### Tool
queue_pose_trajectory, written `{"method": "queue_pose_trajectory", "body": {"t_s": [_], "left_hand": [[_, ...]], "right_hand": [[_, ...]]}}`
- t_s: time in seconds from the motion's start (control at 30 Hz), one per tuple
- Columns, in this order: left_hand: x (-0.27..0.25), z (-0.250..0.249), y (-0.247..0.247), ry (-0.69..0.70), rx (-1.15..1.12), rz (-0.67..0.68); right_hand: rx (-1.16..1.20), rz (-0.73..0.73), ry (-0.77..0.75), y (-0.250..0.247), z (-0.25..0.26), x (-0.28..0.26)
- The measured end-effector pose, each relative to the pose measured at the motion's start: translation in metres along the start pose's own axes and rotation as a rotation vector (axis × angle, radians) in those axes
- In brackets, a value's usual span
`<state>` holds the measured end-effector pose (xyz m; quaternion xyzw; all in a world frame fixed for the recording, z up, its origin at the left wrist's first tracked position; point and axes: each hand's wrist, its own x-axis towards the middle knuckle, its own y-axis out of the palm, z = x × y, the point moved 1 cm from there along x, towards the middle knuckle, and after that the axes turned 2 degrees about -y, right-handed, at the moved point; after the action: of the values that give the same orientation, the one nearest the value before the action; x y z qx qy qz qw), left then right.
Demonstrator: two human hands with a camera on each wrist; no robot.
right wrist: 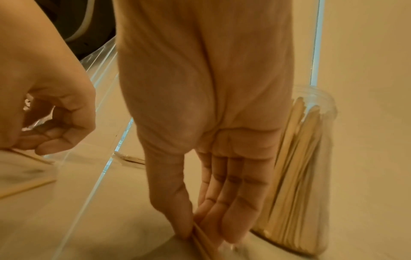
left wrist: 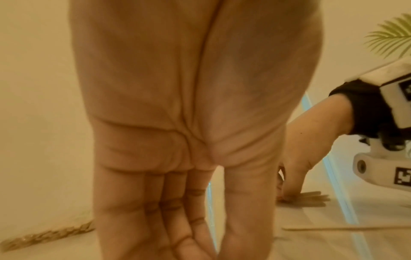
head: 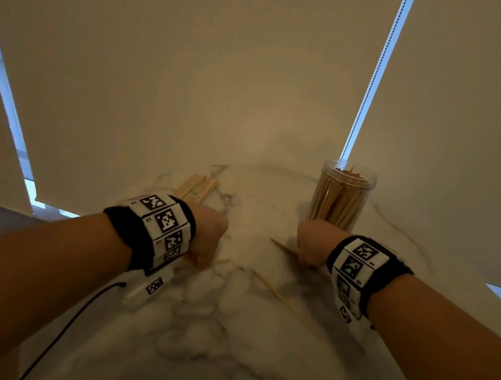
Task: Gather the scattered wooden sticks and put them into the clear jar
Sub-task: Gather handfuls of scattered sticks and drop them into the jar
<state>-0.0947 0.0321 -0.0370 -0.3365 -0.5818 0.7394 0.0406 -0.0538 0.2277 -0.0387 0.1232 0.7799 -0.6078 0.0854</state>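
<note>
A clear jar (head: 343, 196), packed with upright wooden sticks, stands at the back right of the marble table (head: 214, 351). Just in front of it, my right hand (head: 305, 260) reaches down to the table. In the right wrist view its thumb and fingers (right wrist: 195, 232) pinch a few thin sticks (right wrist: 203, 246) next to the jar (right wrist: 307, 176). My left hand (head: 202, 258) is down on the table, fingers curled. A stick (head: 221, 261) juts out from under it. Another loose stick (head: 282, 302) lies between my forearms.
A bundle of flat wooden sticks (head: 196, 187) lies at the back left of the table. Roller blinds hang close behind, with a bead chain (head: 377, 71) above the jar. A black cable (head: 68, 325) trails from my left wrist.
</note>
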Motion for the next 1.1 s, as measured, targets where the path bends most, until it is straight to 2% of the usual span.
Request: {"method": "queue_pose_trajectory", "body": {"t_s": [0.07, 0.3, 0.4, 0.57, 0.7, 0.77, 0.83, 0.9, 0.93, 1.07, 1.1], "left_hand": [[-0.001, -0.003, 0.0, 0.034, -0.029, -0.017], [-0.005, -0.049, 0.001, 0.265, -0.388, -0.282], [-0.006, -0.069, 0.002, 0.359, -0.317, -0.241], [0.001, -0.09, 0.01, 0.36, -0.243, -0.228], [0.0, -0.096, 0.014, 0.366, -0.127, -0.215], [-0.002, -0.094, 0.016, 0.325, -0.08, -0.149], [-0.002, -0.088, 0.014, 0.266, -0.122, -0.165], [0.0, -0.078, 0.004, 0.223, -0.317, -0.23], [0.003, -0.074, -0.003, 0.211, -0.485, -0.262], [0.012, -0.073, -0.027, 0.119, -1.399, -0.353], [0.012, -0.077, -0.031, 0.117, -1.561, -0.373]], "right_hand": [[0.005, 0.016, 0.021, 0.005, -0.003, -0.007], [0.161, 0.047, 0.004, 0.013, -0.016, -0.021], [0.306, 0.062, -0.035, 0.008, -0.023, -0.027], [0.595, -0.118, -0.038, -0.006, -0.034, -0.037], [0.923, -0.229, -0.088, -0.012, -0.038, -0.049], [1.081, -0.245, -0.116, -0.013, -0.041, -0.056], [1.179, -0.29, -0.123, -0.014, -0.046, -0.06], [1.246, -0.364, -0.099, -0.015, -0.05, -0.059], [1.262, -0.405, -0.078, -0.015, -0.051, -0.058], [1.292, -0.495, -0.01, -0.013, -0.043, -0.053], [1.301, -0.51, -0.019, -0.013, -0.039, -0.052]]}}
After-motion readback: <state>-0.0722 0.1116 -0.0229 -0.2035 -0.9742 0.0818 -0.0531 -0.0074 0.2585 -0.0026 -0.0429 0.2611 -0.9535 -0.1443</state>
